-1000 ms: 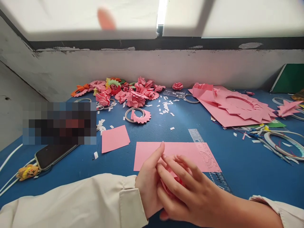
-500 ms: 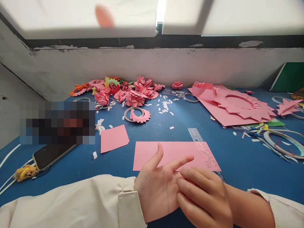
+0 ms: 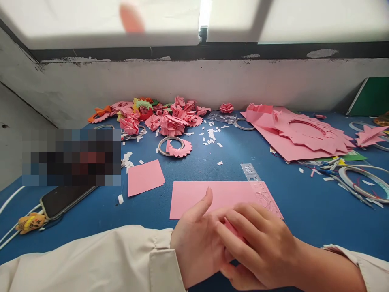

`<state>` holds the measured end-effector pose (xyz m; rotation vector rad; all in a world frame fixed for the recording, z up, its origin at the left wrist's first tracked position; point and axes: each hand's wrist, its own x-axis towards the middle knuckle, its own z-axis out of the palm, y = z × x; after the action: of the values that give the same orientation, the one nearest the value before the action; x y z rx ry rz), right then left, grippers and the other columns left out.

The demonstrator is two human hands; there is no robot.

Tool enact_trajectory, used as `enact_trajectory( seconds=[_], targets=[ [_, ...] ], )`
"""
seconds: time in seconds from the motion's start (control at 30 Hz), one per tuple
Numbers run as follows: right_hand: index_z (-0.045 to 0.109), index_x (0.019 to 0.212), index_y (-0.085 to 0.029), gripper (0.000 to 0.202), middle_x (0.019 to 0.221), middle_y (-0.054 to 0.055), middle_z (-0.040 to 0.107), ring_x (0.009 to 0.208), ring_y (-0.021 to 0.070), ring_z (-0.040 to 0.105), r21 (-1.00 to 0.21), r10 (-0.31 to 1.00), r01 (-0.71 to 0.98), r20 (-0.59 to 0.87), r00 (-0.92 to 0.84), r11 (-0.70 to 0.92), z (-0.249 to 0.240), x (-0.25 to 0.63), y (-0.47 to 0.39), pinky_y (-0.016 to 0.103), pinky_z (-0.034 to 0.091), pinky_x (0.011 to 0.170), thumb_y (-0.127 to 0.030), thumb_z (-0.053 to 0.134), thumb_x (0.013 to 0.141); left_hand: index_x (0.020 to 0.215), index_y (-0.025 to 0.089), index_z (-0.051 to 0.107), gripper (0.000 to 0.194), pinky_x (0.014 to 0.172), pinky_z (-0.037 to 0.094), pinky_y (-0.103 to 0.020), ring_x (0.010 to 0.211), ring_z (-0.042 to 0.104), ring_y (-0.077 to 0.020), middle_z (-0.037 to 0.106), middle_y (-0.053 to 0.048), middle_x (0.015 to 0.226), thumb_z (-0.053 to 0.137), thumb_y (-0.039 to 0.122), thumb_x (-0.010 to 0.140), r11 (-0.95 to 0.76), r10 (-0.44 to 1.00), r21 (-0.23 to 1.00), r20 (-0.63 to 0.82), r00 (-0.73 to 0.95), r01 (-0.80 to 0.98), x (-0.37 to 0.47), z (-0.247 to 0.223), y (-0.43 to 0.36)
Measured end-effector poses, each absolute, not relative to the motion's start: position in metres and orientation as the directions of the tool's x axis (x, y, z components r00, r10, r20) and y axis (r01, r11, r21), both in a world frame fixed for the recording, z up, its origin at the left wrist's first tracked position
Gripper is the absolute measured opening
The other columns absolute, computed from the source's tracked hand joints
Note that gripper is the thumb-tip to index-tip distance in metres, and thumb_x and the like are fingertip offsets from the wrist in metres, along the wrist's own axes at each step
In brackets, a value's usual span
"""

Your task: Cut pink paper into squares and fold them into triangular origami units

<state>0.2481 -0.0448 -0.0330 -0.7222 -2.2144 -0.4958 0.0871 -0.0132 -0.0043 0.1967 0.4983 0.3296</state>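
Observation:
My left hand is palm up with the thumb raised and spread. Its other fingers are largely covered by my right hand, whose curled fingers lie over them. A small pink patch shows between the hands; whether it is paper or skin I cannot tell. Just beyond lies a flat pink paper strip on the blue table. A clear plastic ruler rests slantwise across its right end. Left of the strip is a squarish stack of pink paper.
Folded paper flowers are heaped at the back. A tape roll touches a folded pink piece. Pink sheets and a tape ring with pens lie right. A phone with cables lies left. White scraps are scattered about.
My right hand has moved slightly left and its fingers now lie further over my left hand's fingers. The left index finger, stretched out before, is now covered. The paper and ruler stay put.

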Motion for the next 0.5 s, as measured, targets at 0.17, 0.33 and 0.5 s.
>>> enact_trajectory(
  seconds=[0.17,0.33,0.5],
  targets=[
    [0.073,0.117,-0.019,0.061,0.129,0.007,0.07,0.133,0.0218,0.054,0.249,0.337,0.66,0.703,-0.627,0.709,-0.04,0.246,-0.042,0.046,0.035,0.12,-0.045,0.018,0.117,0.087,0.017,0.073,0.071,0.079,0.051,-0.019,0.081,0.061,-0.0151,0.062,-0.002,0.083,0.094,0.075,0.053,0.895,0.395,0.391,-0.474,0.787,-0.214,0.084,0.003,-0.011],
    [0.079,0.11,-0.023,0.032,0.143,0.006,0.063,0.145,0.0245,0.046,0.378,0.282,0.635,0.663,-0.694,0.673,-0.045,0.245,-0.048,0.056,0.02,0.131,-0.031,0.048,0.111,0.059,0.019,0.053,0.073,0.048,0.036,-0.016,0.054,0.043,-0.0065,0.045,0.006,0.061,0.092,0.079,0.048,0.835,0.481,0.523,-0.546,0.686,-0.168,0.082,0.0,-0.014],
    [0.08,0.112,-0.032,0.027,0.134,-0.002,0.072,0.141,0.0226,0.054,0.429,0.131,0.552,0.693,-0.709,0.715,-0.044,0.25,-0.047,0.054,0.027,0.131,-0.027,0.054,0.105,0.071,0.02,0.053,0.052,0.05,0.045,-0.023,0.05,0.049,-0.0095,0.046,0.009,0.059,0.064,0.06,0.102,0.747,0.596,0.653,-0.577,0.559,-0.123,0.076,-0.009,-0.03]
  ],
)
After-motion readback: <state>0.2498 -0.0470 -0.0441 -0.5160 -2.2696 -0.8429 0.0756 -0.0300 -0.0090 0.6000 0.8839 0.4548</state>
